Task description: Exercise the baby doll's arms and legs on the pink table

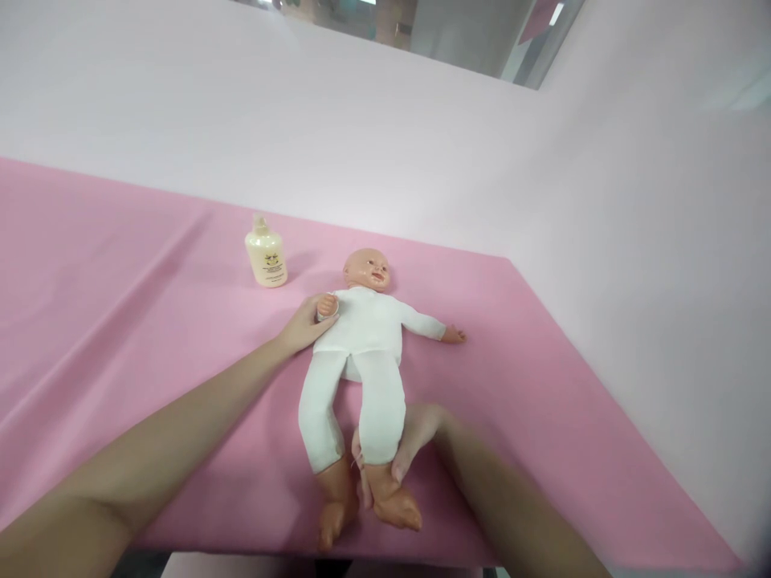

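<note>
From where I stand, the doll [367, 325] in white clothes lies face up on the pink-covered counter [511, 385], its feet towards the person. The left hand [310, 323] is curled around the doll's right wrist, beside the chest; the right hand [415, 441] wraps the doll's left lower leg, thumb showing by the ankle. The doll's other arm stretches out from its side. A pale yellow pump bottle [267, 258] stands upright near the doll, on the left-hand side of its head.
</note>
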`<state>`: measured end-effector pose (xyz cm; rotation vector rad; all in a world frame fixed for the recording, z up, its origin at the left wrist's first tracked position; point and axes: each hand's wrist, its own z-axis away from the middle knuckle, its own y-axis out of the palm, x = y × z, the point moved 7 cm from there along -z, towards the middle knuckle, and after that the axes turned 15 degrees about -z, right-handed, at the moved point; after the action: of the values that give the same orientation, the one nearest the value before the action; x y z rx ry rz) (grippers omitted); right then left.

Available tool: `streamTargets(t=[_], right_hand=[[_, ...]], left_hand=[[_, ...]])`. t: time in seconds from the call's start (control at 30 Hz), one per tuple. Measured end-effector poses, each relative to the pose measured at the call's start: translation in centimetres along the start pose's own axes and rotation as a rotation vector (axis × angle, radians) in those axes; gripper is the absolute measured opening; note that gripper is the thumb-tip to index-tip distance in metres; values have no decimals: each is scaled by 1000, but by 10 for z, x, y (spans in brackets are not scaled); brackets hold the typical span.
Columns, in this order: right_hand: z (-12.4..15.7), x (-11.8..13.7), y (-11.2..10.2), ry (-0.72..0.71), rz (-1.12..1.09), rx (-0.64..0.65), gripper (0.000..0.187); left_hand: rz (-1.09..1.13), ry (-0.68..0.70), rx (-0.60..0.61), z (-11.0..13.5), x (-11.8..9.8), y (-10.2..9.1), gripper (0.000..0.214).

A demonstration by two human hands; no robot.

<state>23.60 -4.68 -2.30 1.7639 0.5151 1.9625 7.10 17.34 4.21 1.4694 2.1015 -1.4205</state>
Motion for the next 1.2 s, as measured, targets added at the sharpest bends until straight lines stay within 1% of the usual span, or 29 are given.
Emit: streamTargets(t=[0.1,0.3,0.37,0.43,0.57,0.63,0.67,0.77,0.83,1.03,1.2], right_hand=[[4,2,-7,-61,-73,-110,72],[16,12,-14,-333,-183,-342,84],[20,11,-17,-380,-198,-407,82],[21,9,-18,-404,-198,-433,76],[19,14,-15,-460,-198,-398,69],[17,19,-11,-451,-194,-394,69],[15,20,-9,-420,-185,-396,71],[12,20,-2,-246,-151,-418,76],[11,20,2,-193,-150,-409,77],[11,16,5,-142,-103,-352,68],[12,14,5,-120,-93,-342,70]], left_hand=[[-9,4,11,1,0,0,45],[-15,0,4,3,1,1,45],[-12,4,4,4,1,1,44],[-5,8,1,4,1,2,44],[-4,8,1,4,2,2,44],[-5,11,4,4,2,1,44],[-5,13,8,3,1,1,44],[-1,6,18,3,1,1,45],[6,-7,12,3,1,1,45],[18,-7,-1,2,1,2,47],[9,-12,11,2,1,2,48]])
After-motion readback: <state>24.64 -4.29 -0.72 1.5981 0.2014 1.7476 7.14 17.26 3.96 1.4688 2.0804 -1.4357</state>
